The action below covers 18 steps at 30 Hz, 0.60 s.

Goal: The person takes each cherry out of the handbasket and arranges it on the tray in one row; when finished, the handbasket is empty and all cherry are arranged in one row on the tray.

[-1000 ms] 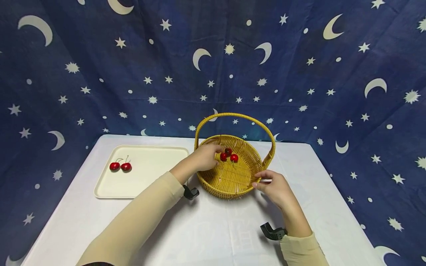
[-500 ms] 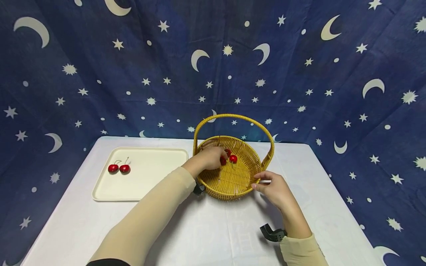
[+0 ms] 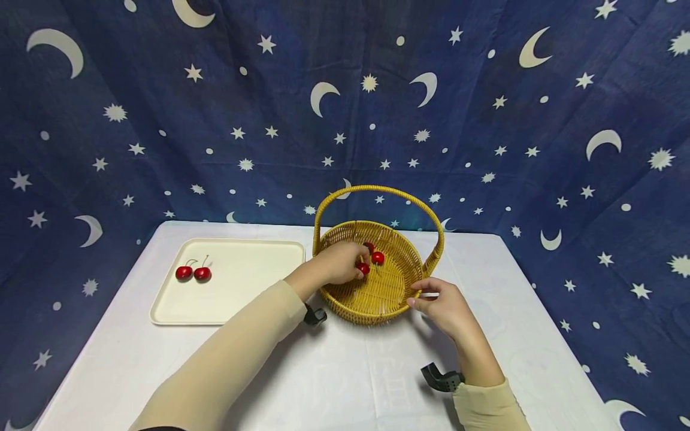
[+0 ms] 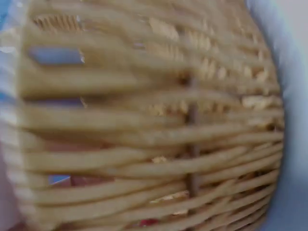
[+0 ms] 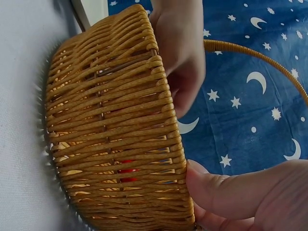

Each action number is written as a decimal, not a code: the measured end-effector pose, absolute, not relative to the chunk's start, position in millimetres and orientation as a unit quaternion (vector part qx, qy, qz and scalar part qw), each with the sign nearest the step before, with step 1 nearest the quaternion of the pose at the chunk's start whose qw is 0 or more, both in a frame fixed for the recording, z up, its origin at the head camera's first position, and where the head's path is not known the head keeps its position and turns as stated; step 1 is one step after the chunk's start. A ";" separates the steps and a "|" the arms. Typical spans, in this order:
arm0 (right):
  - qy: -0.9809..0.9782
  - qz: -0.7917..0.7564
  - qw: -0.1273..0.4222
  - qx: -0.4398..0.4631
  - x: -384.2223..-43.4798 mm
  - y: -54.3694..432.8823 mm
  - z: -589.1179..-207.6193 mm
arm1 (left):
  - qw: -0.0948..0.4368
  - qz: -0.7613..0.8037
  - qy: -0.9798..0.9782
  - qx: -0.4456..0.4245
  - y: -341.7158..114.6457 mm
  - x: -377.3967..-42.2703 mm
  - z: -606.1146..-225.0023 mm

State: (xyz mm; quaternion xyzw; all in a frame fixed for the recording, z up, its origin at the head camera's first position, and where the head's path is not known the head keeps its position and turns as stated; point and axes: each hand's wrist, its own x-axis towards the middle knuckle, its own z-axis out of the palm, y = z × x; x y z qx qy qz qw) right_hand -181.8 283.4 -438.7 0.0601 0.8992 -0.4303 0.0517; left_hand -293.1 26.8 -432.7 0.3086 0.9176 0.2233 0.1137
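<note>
A yellow-brown woven basket [image 3: 372,299] with a tall arched handle stands near the table's back edge. My left hand [image 3: 342,262] reaches over its left rim and pinches a red cherry [image 3: 363,269] low inside. Two more cherries lie in the basket: one cherry [image 3: 378,258] just right of my fingers, another cherry [image 3: 369,246] behind. At the right front, my right hand [image 3: 444,302] grips the basket's rim between thumb and fingers, also plain in the right wrist view. Blurred basket wall [image 4: 144,130] fills the left wrist view, so that hand's fingers are hidden there.
A cream tray [image 3: 253,299] lies left of the basket, bearing a pair of stemmed cherries [image 3: 193,273] near its left side. The white-covered table [image 3: 345,383] meets a dark blue curtain [image 3: 291,90] with moons and stars behind and at the sides.
My left hand has reached in over the cherries, taken hold of one and drawn it slightly toward me. The right hand has stayed on the rim.
</note>
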 end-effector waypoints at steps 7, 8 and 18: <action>0.900 -0.429 0.051 0.055 -181.9 283.4 -439.2 | 0.045 0.301 0.896 0.325 0.2 -260.9 -425.3; 0.899 -0.431 0.051 0.057 -181.6 283.1 -439.5 | 0.031 0.306 0.895 0.323 -5.3 -255.9 -423.8; 0.901 -0.426 0.053 0.058 -180.6 282.4 -439.0 | -0.070 0.318 0.914 0.243 -88.5 -221.9 -423.9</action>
